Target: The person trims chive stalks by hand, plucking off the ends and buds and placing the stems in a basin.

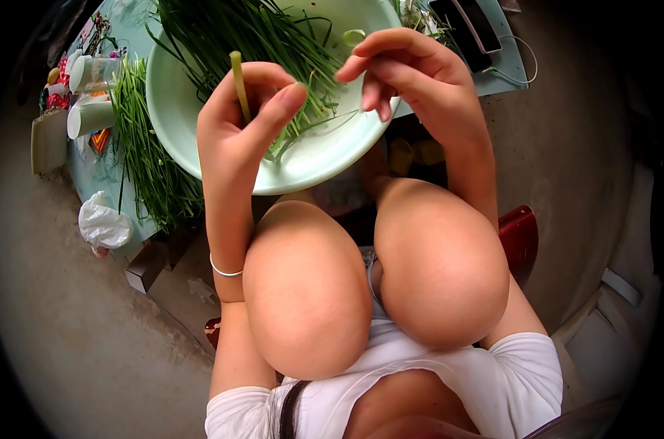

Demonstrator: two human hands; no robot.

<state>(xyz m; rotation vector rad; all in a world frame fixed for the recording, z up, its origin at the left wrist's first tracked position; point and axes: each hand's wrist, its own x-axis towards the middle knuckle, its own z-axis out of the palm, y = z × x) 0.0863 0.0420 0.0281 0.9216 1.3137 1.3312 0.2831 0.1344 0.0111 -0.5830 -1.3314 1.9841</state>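
My left hand (248,110) is closed around a pale green chive stalk (238,84), which sticks up past the curled index finger. Opposite it, my right hand (420,77) has its fingers bent together; a small pale green curl (354,36) shows at the index finger, and whether the fingers grip it is hard to tell. Both hands are above the near rim of a light green basin (325,164). In the basin lies a heap of long chives (255,36), with some loose blades below my hands.
Another pile of chives (149,146) lies left of the basin on a pale blue table (142,208). White cups (91,117) and a crumpled white plastic bag (104,219) are at the left edge. A dark phone-like device (463,33) with a white cable sits at right.
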